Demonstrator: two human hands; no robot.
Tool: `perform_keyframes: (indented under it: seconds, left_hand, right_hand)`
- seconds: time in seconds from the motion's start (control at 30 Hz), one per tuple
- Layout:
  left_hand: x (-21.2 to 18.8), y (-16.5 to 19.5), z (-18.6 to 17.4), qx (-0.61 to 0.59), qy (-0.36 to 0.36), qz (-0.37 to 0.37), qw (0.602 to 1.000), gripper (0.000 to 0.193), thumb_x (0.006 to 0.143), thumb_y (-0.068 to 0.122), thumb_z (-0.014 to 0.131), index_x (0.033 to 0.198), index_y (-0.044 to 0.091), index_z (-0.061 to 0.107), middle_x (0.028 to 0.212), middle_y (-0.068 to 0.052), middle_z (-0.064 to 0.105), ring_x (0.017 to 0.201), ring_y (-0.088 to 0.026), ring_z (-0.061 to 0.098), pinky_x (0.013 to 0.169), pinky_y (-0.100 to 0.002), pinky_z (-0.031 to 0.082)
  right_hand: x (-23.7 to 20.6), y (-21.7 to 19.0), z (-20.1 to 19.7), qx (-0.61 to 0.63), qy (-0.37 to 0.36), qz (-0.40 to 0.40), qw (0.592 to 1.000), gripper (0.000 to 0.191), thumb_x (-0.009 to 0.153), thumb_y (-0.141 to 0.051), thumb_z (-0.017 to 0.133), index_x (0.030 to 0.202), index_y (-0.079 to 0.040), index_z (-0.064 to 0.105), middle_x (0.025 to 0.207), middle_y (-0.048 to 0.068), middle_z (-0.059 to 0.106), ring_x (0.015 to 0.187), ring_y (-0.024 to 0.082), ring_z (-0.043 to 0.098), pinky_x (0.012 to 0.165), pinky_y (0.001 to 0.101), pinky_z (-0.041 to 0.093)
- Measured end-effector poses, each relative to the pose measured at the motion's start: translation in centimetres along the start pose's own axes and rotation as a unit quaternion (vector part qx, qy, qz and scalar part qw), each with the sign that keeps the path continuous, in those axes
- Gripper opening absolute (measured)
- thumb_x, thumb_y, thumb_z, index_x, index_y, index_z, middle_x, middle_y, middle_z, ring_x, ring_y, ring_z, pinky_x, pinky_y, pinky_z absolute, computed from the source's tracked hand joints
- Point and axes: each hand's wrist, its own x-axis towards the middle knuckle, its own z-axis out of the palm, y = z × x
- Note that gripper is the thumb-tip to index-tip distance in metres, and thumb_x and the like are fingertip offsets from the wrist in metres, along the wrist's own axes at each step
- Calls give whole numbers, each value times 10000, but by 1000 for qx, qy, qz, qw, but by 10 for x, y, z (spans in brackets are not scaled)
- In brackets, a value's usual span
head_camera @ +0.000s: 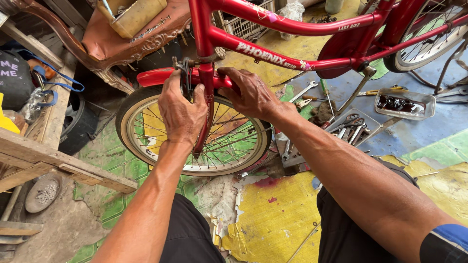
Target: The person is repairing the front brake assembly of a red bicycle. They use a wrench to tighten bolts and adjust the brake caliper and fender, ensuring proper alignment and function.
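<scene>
tool tray (336, 127) — wrenches | clear dish (404, 104) | yellow tub (136, 17)

Red bicycle frame (273, 51), red mudguard (156, 77), cream-walled tyre (127, 114), yellow-green patterned floor (278, 214).

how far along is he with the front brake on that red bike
Done: the front wheel and red mudguard sit in the fork. In hand: the left hand grips the brake caliper, the right hand presses the mudguard. Left: wrenches in the tool tray lie out; whether the brake is tight cannot be told.
</scene>
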Motion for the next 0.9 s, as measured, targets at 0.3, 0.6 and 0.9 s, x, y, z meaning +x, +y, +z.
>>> perform_keyframes:
  seconds: [0.3,0.6,0.9]
  left_hand:
    - [6,-9,2,-44,4,-95,995,286,894,60,626,1154,-52,671,931,-206,707,814,-349,698,800,-435,548]
    - [3,-7,10,-73,84,-42,993,225,993,78,648,1177,-50,668,1060,-209,729,949,-359,723,864,-440,547]
    - [5,-6,6,-62,54,-70,994,190,976,91,649,1103,-48,670,946,-195,690,835,-369,705,735,-449,531]
  right_hand:
    - [-9,-7,12,-8,18,20,1000,628,1014,-350,704,1419,36,419,1195,270,605,1046,417,639,890,497,525]
    - [-12,-7,21,-46,43,34,997,480,1057,-293,635,1395,20,501,1195,264,639,1066,452,639,910,514,531]
    - [-8,-10,17,-40,51,12,998,481,1040,-280,655,1354,60,526,1192,288,647,1052,461,648,903,512,533]
